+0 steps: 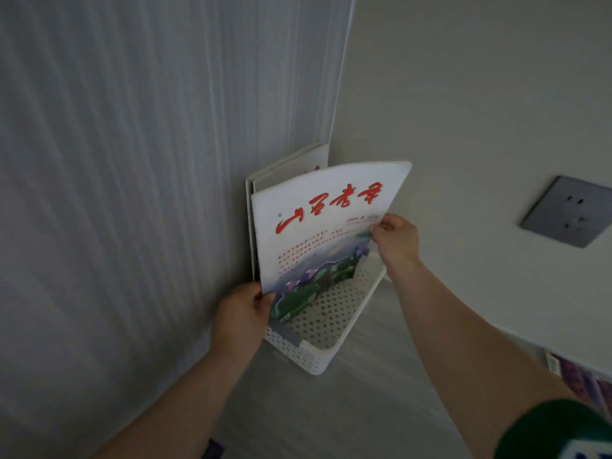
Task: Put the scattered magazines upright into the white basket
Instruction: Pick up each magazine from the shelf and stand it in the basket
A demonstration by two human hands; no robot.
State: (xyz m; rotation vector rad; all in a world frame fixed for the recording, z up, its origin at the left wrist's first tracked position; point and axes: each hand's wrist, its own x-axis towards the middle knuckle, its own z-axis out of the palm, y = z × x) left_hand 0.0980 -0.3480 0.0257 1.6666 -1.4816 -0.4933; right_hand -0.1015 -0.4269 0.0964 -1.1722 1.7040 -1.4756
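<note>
Magazine: I see the white-covered magazine [318, 223] with red brush lettering standing nearly upright, its lower edge down inside the white basket [326, 326], its top corner curling toward the wall.
Left hand: my left hand [240, 314] grips the magazine's lower left corner, thumb on the cover and fingers behind it, closed on the paper.
Right hand: my right hand [395, 240] pinches the right edge about halfway up, fingertips clamped on the cover.
Basket: perforated white plastic, sitting on the pale floor in the corner where the curtain [132, 160] meets the wall [480, 94]; the near and right parts of its inside are bare.
Already filed: at least two more magazines [291, 167] stand upright behind the held one, pressed to the basket's far side against the curtain; I can only make out their top edges.
In the way: the held cover hides most of those filed copies and the basket's far wall.
Around: a grey wall socket [568, 212] sits on the wall to the right, well apart from the basket.
Lower right: a colourful printed stack [583, 380] shows at the frame edge, too blurred for me to identify.
Sleeve: a green sleeve [553, 429] covers my right upper arm.
</note>
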